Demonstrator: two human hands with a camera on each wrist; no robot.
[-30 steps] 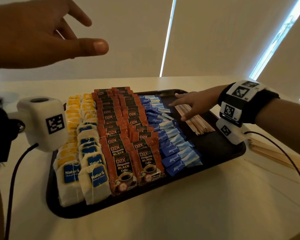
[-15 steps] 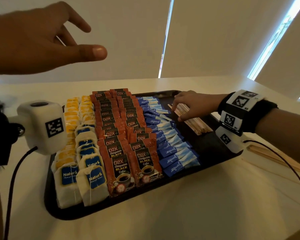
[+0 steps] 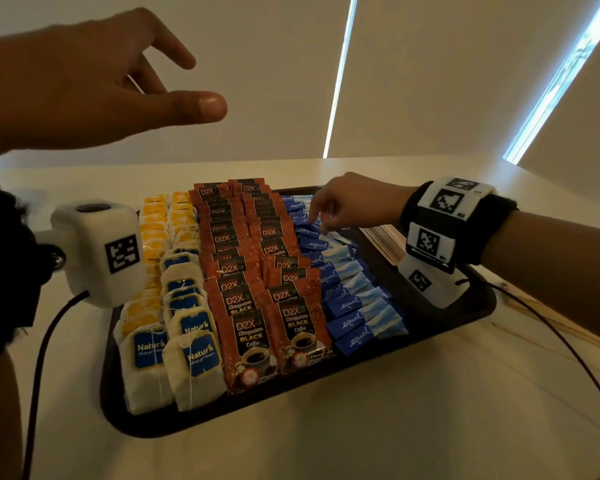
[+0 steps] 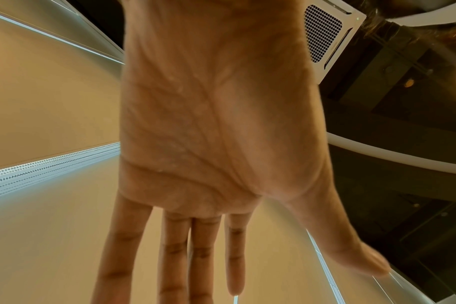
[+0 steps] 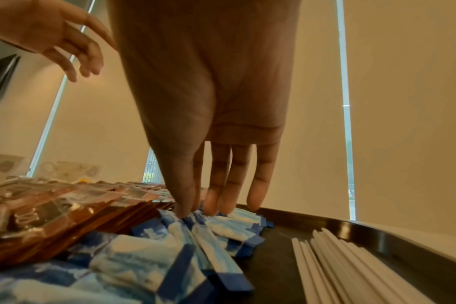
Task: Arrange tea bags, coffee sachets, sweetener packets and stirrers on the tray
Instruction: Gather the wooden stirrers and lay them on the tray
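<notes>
Sachets (image 3: 250, 327) read "D2X BLACK Coffee"; packets (image 3: 352, 322) "equal".

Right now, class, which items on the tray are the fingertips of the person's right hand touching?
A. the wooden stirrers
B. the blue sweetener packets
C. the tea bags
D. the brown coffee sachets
B: the right hand reaches down with its fingertips on the blue sweetener packets, with the coffee sachets to one side and the stirrers apart on the other.
</notes>
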